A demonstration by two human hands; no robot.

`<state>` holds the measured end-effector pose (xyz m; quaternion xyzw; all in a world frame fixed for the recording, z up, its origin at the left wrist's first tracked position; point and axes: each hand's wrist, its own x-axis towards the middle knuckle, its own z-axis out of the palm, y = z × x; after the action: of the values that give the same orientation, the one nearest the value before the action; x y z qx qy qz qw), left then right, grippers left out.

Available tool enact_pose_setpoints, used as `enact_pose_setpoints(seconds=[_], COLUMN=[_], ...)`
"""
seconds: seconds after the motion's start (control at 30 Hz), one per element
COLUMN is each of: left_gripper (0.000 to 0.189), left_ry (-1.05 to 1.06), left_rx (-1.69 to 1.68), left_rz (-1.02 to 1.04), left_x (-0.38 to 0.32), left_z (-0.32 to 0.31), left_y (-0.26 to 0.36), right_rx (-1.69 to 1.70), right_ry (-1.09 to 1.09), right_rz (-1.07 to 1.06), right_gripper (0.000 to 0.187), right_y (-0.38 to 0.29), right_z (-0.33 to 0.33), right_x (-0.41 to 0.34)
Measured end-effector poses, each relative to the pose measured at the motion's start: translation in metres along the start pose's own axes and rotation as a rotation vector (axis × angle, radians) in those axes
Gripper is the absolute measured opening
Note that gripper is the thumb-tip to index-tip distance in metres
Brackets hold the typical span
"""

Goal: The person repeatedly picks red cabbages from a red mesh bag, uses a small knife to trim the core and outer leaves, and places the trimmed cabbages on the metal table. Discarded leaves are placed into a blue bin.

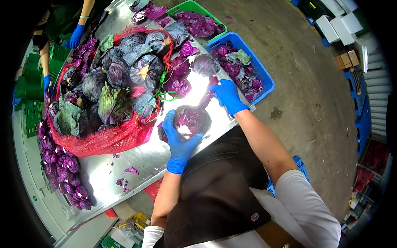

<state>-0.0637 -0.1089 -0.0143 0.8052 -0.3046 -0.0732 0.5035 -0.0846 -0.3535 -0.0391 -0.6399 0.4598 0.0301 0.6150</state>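
My left hand (180,147), in a blue glove, grips a red cabbage (192,121) from its near left side, just above the metal table (104,169). The cabbage's pale cut stem end faces toward me. To the right, my right hand (229,96), also gloved in blue, pinches a loose purple cabbage leaf (207,96), blurred by motion and glare. Left of my hands, a red mesh sack (102,144) lies open around several untrimmed red cabbages (94,86) with dark outer leaves. A green tie string (162,93) hangs at the sack's edge.
A blue crate (263,85) and a green crate (194,4) beyond the table's right edge hold discarded leaves. Several trimmed cabbages (63,167) are piled at the table's left end. Another person's blue-gloved hand (77,36) is across the table. Loose leaves (178,77) lie beyond my hands.
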Motion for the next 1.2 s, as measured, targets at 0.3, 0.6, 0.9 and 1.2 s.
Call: enact_pose_setpoints(seconds=[0.3,0.6,0.9,1.2], left_gripper=[0.111,0.105,0.109,0.112], left_ry=[0.056,-0.06,-0.335,-0.133], left_rx=[-0.093,0.014,0.015,-0.729], left_rz=[-0.106,-0.179,0.096,-0.488], left_x=[0.015,0.049,0.072,0.061], left_z=[0.023,0.028,0.003,0.012], left_y=[0.026,0.026,0.006,0.05], right_rx=[-0.233,-0.479,-0.582,-0.636], right_ry=[-0.122,0.084,0.037,-0.259], right_rz=[-0.431,-0.695,-0.957,-0.837], right_gripper=[0.043,0.05,0.074,0.047], right_y=[-0.019,-0.008,-0.037,-0.053], right_z=[-0.016,-0.026,-0.031,-0.018], right_x=[-0.067,-0.067,-0.07,-0.082])
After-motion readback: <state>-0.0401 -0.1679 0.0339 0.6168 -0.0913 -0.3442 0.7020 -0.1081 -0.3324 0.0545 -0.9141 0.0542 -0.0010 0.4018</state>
